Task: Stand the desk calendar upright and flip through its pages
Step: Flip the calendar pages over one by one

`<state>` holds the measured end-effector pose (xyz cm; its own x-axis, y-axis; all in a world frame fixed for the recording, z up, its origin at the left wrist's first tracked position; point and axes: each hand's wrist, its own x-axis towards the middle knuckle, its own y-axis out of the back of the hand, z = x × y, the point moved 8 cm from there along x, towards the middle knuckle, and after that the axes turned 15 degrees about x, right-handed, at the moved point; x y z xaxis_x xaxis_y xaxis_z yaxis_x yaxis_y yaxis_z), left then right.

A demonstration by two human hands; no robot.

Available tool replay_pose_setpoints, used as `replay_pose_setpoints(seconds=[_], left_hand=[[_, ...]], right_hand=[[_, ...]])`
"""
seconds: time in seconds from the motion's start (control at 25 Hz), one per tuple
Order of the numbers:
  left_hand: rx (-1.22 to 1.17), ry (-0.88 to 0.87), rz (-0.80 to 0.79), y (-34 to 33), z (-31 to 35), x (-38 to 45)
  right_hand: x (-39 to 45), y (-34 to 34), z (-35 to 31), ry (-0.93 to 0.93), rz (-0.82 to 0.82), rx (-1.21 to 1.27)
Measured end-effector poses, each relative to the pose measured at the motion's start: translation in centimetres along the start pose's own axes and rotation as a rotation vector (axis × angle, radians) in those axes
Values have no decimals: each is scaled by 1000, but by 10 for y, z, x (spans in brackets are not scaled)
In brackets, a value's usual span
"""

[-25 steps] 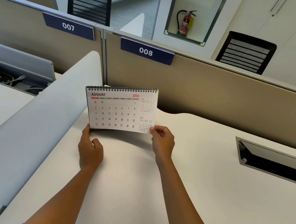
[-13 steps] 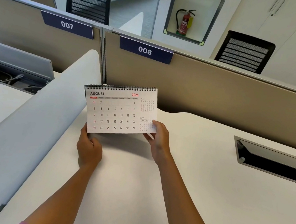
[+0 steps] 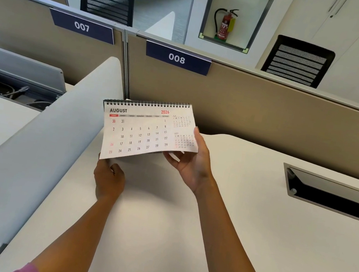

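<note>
where it earlier lay flat, august page [image 3: 141,133] now lifted, pinched in right hand [image 3: 193,161] fingers [image 3: 171,155]; left hand [image 3: 108,177] curled beneath

A white desk [image 3: 215,247] with a smooth, matte top fills the near and right part of the scene, its far edge curving where it meets the beige partition. Set into the top at the right is a long, dark cable slot [image 3: 338,196] with a grey metal frame. On the left, a pale grey divider [image 3: 38,144] with a rounded far end stands along the desk's edge, and the only thing at the desk's surface is the base of the desk calendar [image 3: 146,130], at the far left.
</note>
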<state>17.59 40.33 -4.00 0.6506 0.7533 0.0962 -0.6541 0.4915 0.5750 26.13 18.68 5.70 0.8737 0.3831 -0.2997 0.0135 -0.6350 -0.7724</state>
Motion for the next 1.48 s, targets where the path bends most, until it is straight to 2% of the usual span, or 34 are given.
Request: replay_pose_setpoints(seconds=[0.28, 0.56, 0.8, 0.96, 1.28, 1.48], left_hand=[[1, 1, 4, -1, 2, 2], [-24, -10, 14, -2, 0, 1], [-23, -3, 26, -2, -2, 3], [-22, -3, 31, -3, -2, 3], [-20, -13, 39, -1, -1, 3], [-11, -10, 41, -1, 0, 3]], right_hand=[[-4, -47, -20, -53, -199, 220], [16, -95, -47, -2, -276, 130], [33, -95, -55, 30, -244, 64], [40, -72, -48, 70, -161, -16], [52, 7, -41, 290, 256, -396], [49, 30, -16, 172, 352, -658]])
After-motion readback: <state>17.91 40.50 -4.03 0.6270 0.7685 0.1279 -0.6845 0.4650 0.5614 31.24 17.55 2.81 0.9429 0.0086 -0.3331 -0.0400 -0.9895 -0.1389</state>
